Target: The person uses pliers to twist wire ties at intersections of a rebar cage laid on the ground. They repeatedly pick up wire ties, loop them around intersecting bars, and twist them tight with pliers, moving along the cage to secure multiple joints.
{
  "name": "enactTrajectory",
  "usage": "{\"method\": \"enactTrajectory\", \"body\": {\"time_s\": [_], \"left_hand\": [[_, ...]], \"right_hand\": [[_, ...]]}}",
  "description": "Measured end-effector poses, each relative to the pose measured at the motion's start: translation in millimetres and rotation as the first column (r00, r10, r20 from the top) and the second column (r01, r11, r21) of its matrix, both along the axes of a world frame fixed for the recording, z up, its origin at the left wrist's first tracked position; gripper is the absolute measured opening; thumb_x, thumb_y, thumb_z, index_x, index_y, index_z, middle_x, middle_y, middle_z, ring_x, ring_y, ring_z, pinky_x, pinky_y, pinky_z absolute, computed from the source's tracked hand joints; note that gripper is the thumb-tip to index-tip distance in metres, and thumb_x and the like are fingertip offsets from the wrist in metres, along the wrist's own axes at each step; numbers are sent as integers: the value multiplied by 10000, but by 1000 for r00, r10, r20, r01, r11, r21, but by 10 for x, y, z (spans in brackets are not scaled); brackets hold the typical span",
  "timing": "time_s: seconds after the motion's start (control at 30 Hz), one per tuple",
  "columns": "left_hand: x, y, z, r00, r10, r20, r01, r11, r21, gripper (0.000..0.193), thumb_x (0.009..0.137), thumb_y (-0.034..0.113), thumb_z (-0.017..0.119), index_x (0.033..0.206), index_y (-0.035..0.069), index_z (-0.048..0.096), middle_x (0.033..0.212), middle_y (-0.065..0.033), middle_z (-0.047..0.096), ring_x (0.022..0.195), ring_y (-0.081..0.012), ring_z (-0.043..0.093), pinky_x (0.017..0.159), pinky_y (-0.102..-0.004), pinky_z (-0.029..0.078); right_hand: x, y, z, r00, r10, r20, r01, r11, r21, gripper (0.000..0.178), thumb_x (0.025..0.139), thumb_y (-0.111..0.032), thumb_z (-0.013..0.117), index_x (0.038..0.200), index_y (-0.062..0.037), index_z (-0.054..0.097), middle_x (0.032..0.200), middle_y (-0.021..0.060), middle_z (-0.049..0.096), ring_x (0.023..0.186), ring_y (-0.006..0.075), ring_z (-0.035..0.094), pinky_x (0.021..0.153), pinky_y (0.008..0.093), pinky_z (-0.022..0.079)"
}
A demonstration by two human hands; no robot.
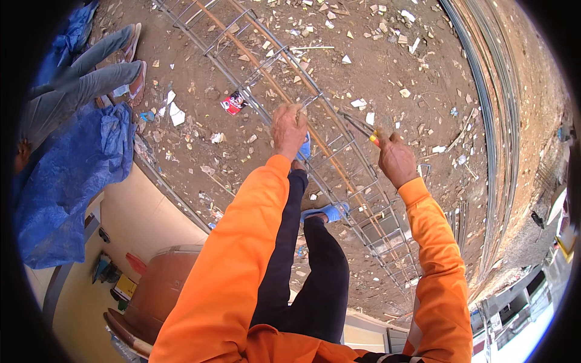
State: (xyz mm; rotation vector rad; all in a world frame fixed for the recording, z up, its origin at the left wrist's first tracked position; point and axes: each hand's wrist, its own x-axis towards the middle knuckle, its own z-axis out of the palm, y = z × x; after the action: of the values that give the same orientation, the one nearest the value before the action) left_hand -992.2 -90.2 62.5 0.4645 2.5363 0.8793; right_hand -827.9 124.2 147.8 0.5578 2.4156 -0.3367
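Note:
A long rebar cage (339, 166), made of ribbed bars and square stirrups, runs slantwise past my legs from upper left to lower right. My left hand (289, 130) is closed at its near-left side, with the fingers curled over a bar; whether a small piece is also pinched there I cannot make out. Across the cage, my right hand (397, 160) grips a hand tool (363, 128) with a red-and-yellow handle and a slim dark metal shaft. The tool's tip points left and lies by the cage's right-hand bar.
Rubble and litter cover the dirt ground (423, 66). Bundled steel bars (484, 121) lie along the right. Another person's legs (91, 81) stand at the upper left, above a blue tarpaulin (78, 175). A brown rounded container (160, 284) stands at the lower left.

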Motion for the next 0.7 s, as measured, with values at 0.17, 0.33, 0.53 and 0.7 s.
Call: {"method": "enactTrajectory", "body": {"time_s": [0.17, 0.33, 0.53, 0.7], "left_hand": [[-136, 173, -155, 975, 88, 204, -128, 973, 193, 248, 873, 122, 557, 1079, 22, 652, 1105, -196, 620, 1064, -386, 590, 949, -446, 460], [-155, 253, -320, 933, 125, 337, -175, 977, 122, 307, 896, 114, 535, 1169, 17, 639, 1164, -205, 634, 1082, -344, 618, 930, -412, 479], [-199, 292, -624, 641, 169, 749, -389, 913, 127, 367, 927, 111, 512, 1269, 30, 619, 1066, -136, 679, 801, -185, 669, 630, -323, 496], [-260, 367, -394, 403, 207, 891, -596, 799, 84, 365, 932, 112, 531, 1276, 31, 623, 939, -76, 678, 708, -131, 625, 551, -265, 449]], "right_hand": [[-937, 29, -46, 947, 321, -26, -294, 893, 340, 564, 964, -235, 518, 1474, -75, 336, 1337, 212, 478, 1078, 403, 614, 902, 574, 489], [-1164, -94, -43, 892, 415, 182, -453, 799, 396, 670, 973, -374, 513, 1521, -80, 263, 1496, 225, 297, 1298, 461, 430, 1070, 645, 311], [-1389, -326, -7, 868, 411, 279, -493, 781, 383, 638, 955, -335, 526, 1459, 15, 353, 1453, 243, 345, 1231, 507, 482, 1008, 679, 360], [-1756, -274, 105, 806, 430, 407, -556, 785, 274, 363, 902, -256, 569, 1139, 13, 624, 1114, 172, 579, 938, 371, 637, 792, 586, 498]]}}
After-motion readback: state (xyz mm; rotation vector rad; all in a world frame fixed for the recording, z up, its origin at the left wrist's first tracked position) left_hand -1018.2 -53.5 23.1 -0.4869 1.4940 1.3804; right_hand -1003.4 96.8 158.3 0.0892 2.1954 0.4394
